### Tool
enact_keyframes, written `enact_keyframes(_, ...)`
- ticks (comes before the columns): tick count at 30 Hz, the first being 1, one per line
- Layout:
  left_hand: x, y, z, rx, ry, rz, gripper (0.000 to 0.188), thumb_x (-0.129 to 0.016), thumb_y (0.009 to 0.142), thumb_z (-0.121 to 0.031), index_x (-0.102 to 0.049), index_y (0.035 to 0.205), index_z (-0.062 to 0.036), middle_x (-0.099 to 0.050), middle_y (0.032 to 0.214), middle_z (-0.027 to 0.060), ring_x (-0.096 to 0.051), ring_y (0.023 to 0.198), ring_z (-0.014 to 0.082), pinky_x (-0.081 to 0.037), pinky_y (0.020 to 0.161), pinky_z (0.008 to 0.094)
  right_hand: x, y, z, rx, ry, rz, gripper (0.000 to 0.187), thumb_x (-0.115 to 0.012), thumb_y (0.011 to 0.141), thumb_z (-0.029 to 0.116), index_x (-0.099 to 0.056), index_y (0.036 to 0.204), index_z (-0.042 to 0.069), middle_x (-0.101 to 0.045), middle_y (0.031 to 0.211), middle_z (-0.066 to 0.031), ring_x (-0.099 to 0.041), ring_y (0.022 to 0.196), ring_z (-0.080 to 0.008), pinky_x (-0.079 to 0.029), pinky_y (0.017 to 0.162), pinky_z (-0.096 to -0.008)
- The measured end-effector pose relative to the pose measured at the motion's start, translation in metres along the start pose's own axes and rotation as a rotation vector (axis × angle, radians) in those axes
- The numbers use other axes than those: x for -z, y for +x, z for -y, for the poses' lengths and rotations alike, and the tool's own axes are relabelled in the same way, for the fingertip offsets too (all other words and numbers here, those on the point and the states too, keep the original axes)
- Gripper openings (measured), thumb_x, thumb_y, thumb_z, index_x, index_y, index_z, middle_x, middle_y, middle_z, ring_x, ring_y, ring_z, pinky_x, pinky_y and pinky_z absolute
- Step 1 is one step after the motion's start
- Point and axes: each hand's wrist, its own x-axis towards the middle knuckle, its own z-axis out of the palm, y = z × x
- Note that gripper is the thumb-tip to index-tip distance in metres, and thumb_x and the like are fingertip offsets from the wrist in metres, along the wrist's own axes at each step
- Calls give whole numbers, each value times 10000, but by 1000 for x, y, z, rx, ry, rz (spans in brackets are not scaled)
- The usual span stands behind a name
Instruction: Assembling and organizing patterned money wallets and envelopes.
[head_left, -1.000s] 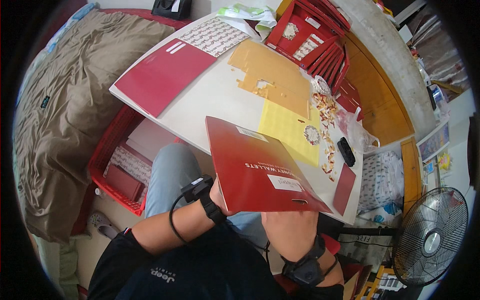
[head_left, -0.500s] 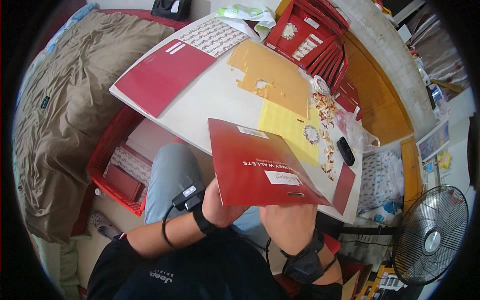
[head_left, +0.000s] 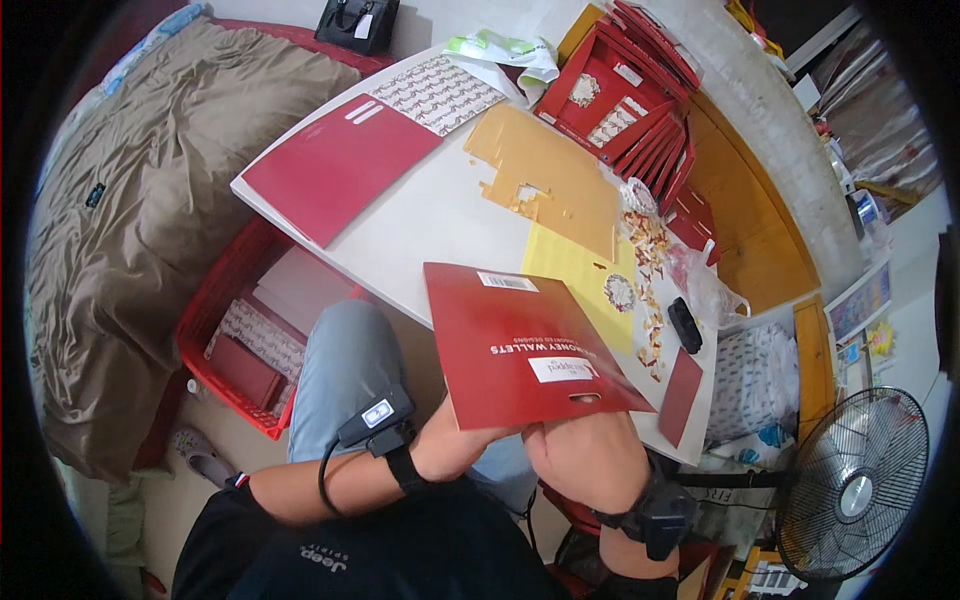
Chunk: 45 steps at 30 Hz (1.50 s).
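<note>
A red card folder is up in front of me over the near edge of the table, its printed face with white labels turned upward. My left hand grips it at the lower left corner, its fingers tucked out of sight underneath. At the near edge with the slot, my right hand is bent under the folder, its fingers hidden too. Beyond the folder lie a yellow sheet with a round wreath sticker and an orange-tan sheet with cut-outs.
A dark red folder and a patterned sheet lie on the white table. Red display boxes stand at the back. Small cut-outs, a black object and a red strip sit right. A red basket and fan flank the table.
The red folder has tilted so more of its face shows. My right wrist has turned and shifted slightly right and down. The whole view has moved a little.
</note>
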Motion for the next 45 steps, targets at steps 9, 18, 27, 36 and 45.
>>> enact_keyframes(9,-8,5,-9,-53,85,24,362,-585,861,19,-542,1219,-8,-603,1152,65,-571,1045,154,-489,880,319,6,6,-8,-27,107,97,246,-575,764,120,-610,974,-2,-636,866,-194,-621,777,-384,-513,707,-459)
enact_keyframes(18,-3,13,-16,-14,-123,-66,306,-534,942,-97,-521,1242,-36,-592,1174,78,-578,1061,186,-500,884,370,18,6,-10,-130,-80,88,192,-597,744,90,-614,903,-16,-633,814,-181,-625,774,-343,-508,727,-445)
enact_keyframes(27,16,40,-26,-263,229,-5,547,-607,855,-41,-420,1369,-44,-525,1297,117,-531,1189,258,-436,971,371,4,22,-70,10,-469,-399,208,-587,791,75,-644,987,33,-642,844,-100,-615,845,-297,-480,795,-425)
enact_keyframes(36,-10,53,-86,-1137,1551,17,577,-710,681,16,-567,1238,-33,-559,1270,179,-532,1181,357,-442,980,443,73,11,-56,-392,629,-522,119,-623,893,84,-581,882,-27,-643,749,-70,-575,648,-129,-458,617,-287)
enact_keyframes(45,10,31,-69,-777,1817,427,468,-701,746,-102,-583,1190,-10,-582,1181,175,-595,1028,312,-505,859,411,-23,-24,-73,-561,1306,-201,150,-557,944,83,-617,1027,-27,-652,930,-1,-552,825,-52,-471,740,-246)
